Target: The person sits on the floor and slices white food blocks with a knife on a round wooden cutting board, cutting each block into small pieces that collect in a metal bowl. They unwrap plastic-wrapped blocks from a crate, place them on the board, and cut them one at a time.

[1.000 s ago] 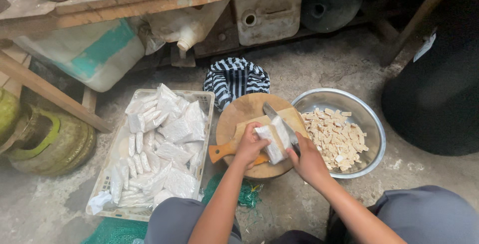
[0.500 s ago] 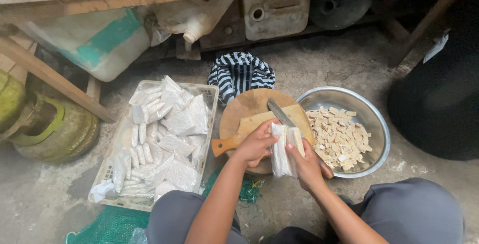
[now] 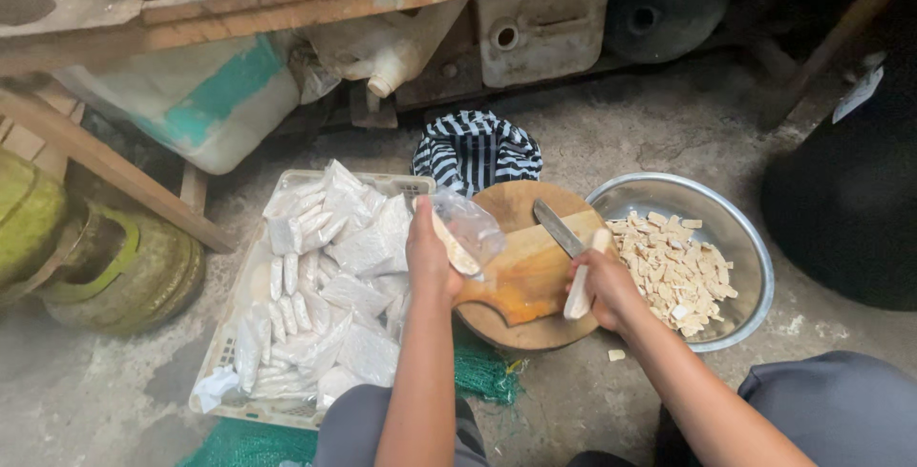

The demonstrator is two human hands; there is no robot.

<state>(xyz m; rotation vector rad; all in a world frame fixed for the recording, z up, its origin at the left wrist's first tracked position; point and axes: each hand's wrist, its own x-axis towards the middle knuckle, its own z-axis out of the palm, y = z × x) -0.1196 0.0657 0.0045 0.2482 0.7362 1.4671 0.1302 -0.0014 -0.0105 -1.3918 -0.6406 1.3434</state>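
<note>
Holding a knife with a grey steel blade (image 3: 557, 228) and a pale block, the right hand (image 3: 607, 286) is closed over the round wooden cutting board (image 3: 525, 276), blade's long axis running up-left, handle hidden in the fist. The left hand (image 3: 430, 257) pinches a crinkly clear plastic wrapper (image 3: 468, 228) over the white plastic crate (image 3: 287, 190) of wrapped pale blocks; its contents are hard to make out. Cut pieces fill the shiny metal bowl (image 3: 745, 247) on the right.

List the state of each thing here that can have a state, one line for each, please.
Left hand: closed on a clear plastic wrapper.
Right hand: gripping a knife, blade up.
Metal bowl: part full of cut pieces.
Crate: full of wrapped packets.
Cutting board: lying flat, nothing on it being cut.
</note>
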